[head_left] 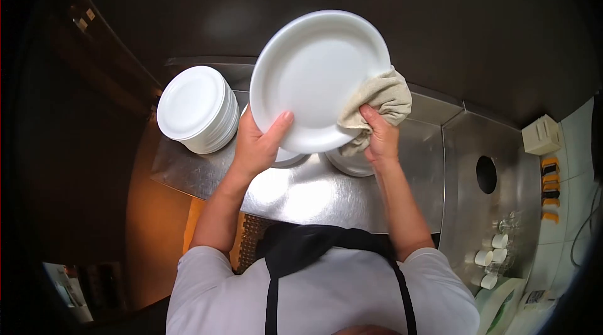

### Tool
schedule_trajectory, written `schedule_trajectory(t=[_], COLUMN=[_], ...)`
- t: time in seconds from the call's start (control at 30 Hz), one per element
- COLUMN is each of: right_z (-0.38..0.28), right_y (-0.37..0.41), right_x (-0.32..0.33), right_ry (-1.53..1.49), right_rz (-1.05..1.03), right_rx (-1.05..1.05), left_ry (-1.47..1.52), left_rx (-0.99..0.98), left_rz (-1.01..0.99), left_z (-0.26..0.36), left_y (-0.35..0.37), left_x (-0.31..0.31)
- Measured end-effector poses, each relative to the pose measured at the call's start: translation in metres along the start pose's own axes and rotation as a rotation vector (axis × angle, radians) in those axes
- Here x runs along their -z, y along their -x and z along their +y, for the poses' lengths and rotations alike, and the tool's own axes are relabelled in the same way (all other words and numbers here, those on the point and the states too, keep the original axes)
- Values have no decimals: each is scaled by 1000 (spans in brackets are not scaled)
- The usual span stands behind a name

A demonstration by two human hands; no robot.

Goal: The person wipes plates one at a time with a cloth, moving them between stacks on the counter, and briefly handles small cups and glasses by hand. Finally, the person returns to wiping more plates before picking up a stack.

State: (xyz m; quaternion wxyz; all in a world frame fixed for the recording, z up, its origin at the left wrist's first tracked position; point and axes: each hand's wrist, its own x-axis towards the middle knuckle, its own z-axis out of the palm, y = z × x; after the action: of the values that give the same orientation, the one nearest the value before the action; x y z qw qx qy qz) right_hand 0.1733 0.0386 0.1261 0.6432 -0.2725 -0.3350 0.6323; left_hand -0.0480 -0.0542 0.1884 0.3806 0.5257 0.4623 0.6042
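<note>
A round white plate [320, 74] is held up over the steel counter, its inner face towards me. My left hand [260, 143] grips its lower left rim, thumb on the face and fingers hidden behind. On the right side, my right hand [380, 134] clasps a beige cloth [383, 99] folded over the lower right rim, its thumb pressing the cloth. Below the raised plate, partly hidden by it, more white plates [353, 163] lie on the counter.
A tall stack of white plates [193, 106] stands at the counter's left. To the right, the steel counter [461, 165] has a round dark hole [485, 174]. White cups [483, 258] and glasses are at the lower right. A beige box [541, 135] is near the tiled wall.
</note>
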Motion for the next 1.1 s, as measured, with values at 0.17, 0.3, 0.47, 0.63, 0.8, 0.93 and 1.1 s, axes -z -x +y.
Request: schedule_trajectory(t=[0.17, 0.3, 0.47, 0.63, 0.8, 0.93, 1.1], right_z=[-42, -44, -18, -11, -23, -19, -19], right_y=[-40, -51, -58, -2, 49, 57, 50], right_x=[-5, -81, -54, 35, 119, 167, 180], right_ry=[660, 977, 102, 70, -7, -95, -107], right_rz=[-425, -862, -204, -103, -118, -87, -42], right_rx=[-58, 217, 62, -85, -74, -94, -19], left_ry=[-234, -112, 231, 390, 459, 401, 335], left_rx=[119, 278, 564, 640, 518, 418, 371], left_rz=[-243, -330, -11, 397, 740, 822, 882], left_z=[19, 0, -69, -115, -132, -146, -172], left_y=[22, 35, 94, 129, 132, 123, 106], left_x=[49, 82, 88, 79, 44, 28, 23])
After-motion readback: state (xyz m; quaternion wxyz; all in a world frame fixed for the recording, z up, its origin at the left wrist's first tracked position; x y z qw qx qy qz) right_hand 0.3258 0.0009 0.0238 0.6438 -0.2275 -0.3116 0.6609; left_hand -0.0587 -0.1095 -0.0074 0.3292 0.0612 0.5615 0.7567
